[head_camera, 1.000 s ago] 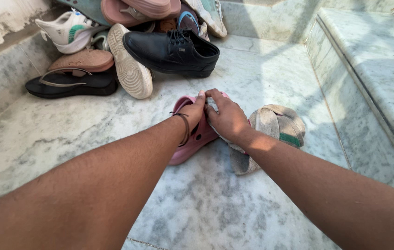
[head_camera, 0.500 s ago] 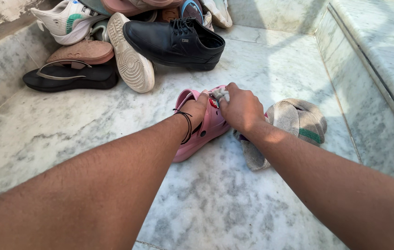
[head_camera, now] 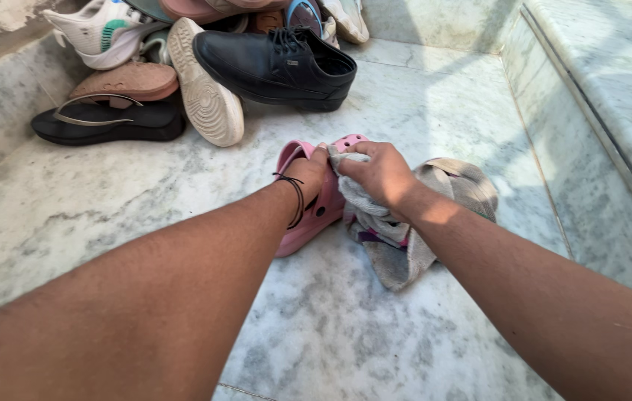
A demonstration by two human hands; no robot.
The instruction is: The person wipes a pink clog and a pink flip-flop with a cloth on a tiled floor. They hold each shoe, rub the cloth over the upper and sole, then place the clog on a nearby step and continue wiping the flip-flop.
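A pink clog (head_camera: pixel 314 212) lies on the marble floor (head_camera: pixel 145 193) in the middle of the head view. My left hand (head_camera: pixel 308 172), with a thin black band at the wrist, grips the clog's upper edge. My right hand (head_camera: pixel 377 172) is closed on a bunched part of a grey-beige cloth (head_camera: pixel 405 238) and presses it against the clog's toe. The remainder of the cloth trails on the floor to the right, under my forearm.
A heap of footwear lies at the back: a black leather shoe (head_camera: pixel 275 67), a sneaker on its side with a pale sole (head_camera: pixel 204 89), a black flip-flop (head_camera: pixel 108 122), a brown sandal (head_camera: pixel 126 80), a white sneaker (head_camera: pixel 101 30). A marble step (head_camera: pixel 598 74) rises on the right.
My right hand with the cloth has slid a little along the clog's toe. My left hand keeps its grip on the clog. The camera has moved closer.
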